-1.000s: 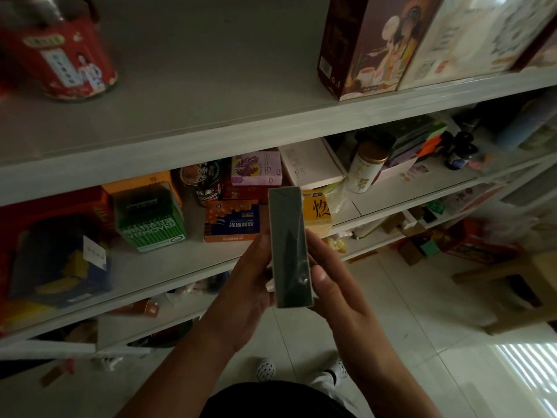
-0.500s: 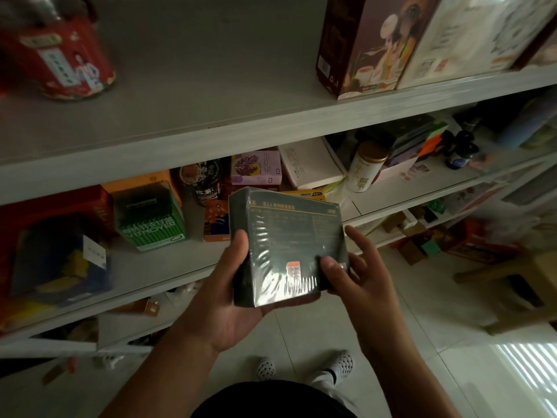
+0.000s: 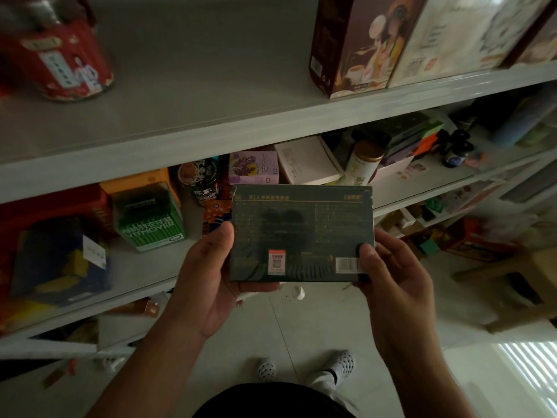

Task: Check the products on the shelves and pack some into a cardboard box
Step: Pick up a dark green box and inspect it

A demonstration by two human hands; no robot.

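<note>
Hands, two: left hand (image 3: 205,285), right hand (image 3: 394,285), fingers gripping one dark green box (image 3: 301,233).

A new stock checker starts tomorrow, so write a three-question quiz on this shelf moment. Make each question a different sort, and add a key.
1. True or false: the dark green flat rectangular box is held by the left hand alone.
2. The white barcode label on that box lies next to which thumb? A. left B. right C. neither
3. Fill in: of the grey shelves in view, the red round tin stands on the ____ one.
Key: 1 false, the right hand grips it too; 2 B; 3 top.
</note>
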